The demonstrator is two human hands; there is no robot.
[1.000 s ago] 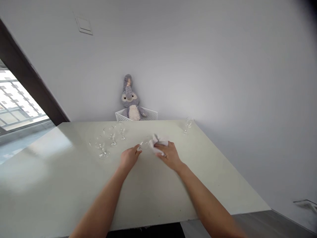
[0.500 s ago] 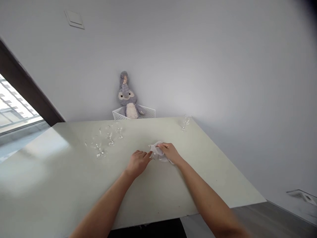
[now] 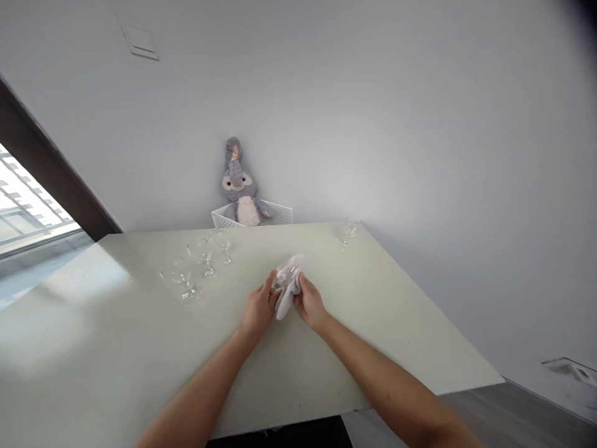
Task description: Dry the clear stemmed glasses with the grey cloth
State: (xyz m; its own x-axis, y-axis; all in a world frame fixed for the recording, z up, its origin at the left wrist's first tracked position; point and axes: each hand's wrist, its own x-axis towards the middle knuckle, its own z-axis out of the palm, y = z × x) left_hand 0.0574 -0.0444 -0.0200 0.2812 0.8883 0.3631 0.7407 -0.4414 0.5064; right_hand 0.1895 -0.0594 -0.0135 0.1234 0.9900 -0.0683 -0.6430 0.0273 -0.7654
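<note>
Near the middle of the table, a clear stemmed glass (image 3: 286, 271) is tilted between my two hands. My left hand (image 3: 259, 307) is closed on the glass from the left, its fingers around the lower part. My right hand (image 3: 310, 301) pinches a white cloth (image 3: 288, 298), which lies against the right side and far side of the glass. One end of the cloth hangs down between the hands. The cloth and fingers hide the stem and foot in part.
Three clear stemmed glasses stand at the left: a near one (image 3: 190, 292), a middle one (image 3: 209, 271) and a far one (image 3: 226, 256). Another glass (image 3: 346, 236) is near the back right corner. A plush toy (image 3: 246, 202) sits in a white basket (image 3: 282, 215) beyond the table's back edge.
My right hand has drawn nearer and lower with the cloth. The glass, largely covered before, now shows between my hands, and my left fingers have closed on it.
</note>
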